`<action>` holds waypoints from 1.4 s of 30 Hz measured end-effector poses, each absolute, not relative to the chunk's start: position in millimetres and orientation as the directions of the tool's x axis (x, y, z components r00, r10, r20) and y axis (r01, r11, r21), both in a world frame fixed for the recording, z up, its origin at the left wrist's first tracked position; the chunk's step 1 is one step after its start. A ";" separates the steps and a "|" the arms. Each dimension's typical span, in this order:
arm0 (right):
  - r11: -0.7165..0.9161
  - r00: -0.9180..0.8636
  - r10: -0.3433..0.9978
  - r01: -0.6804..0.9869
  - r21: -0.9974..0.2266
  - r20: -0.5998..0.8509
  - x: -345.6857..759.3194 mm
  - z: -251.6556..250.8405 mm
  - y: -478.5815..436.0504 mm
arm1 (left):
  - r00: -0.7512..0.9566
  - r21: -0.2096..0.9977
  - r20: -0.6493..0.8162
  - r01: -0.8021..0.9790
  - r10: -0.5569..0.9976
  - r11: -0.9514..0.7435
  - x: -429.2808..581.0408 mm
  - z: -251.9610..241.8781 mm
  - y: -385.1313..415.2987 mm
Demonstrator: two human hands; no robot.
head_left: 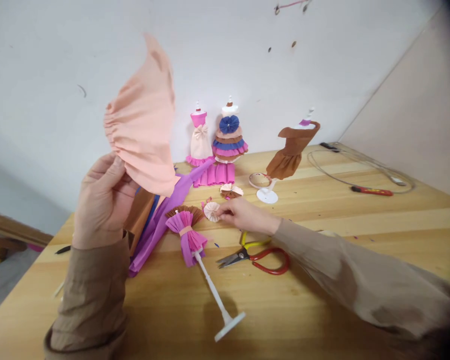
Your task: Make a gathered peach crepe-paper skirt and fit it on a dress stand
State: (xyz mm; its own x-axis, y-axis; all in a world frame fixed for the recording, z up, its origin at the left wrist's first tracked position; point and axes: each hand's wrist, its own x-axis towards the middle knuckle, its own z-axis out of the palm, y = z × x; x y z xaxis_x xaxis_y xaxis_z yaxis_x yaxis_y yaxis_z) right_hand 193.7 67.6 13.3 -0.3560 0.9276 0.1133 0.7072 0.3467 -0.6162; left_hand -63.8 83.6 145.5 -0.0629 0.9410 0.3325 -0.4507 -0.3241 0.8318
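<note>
Our left hand (pixel 102 200) pinches the peach cloth (pixel 146 125) by its gathered edge, up before the wall (pixel 41 100); our right hand (pixel 245 215) grasps the pale fan (pixel 211 211) at its rim, near the pink dress (pixel 185 227). We do best to pinch lightly, sparing gathers and pleats, with the right sleeve (pixel 315 255) clear of the scissors (pixel 243 255)

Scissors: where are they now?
In the head view, the scissors lie on the table just right of centre, below the right hand, right of the nearest white stand.

Scissors (pixel 243 254) and cutter (pixel 372 191) on wooden table (pixel 303 310)
</note>
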 end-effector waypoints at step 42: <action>0.316 -0.288 0.948 0.910 -0.270 0.137 210.4 -10.4 -14.8 | 0.101 0.887 -0.091 -0.443 0.991 0.126 -6.3 59.7 94.1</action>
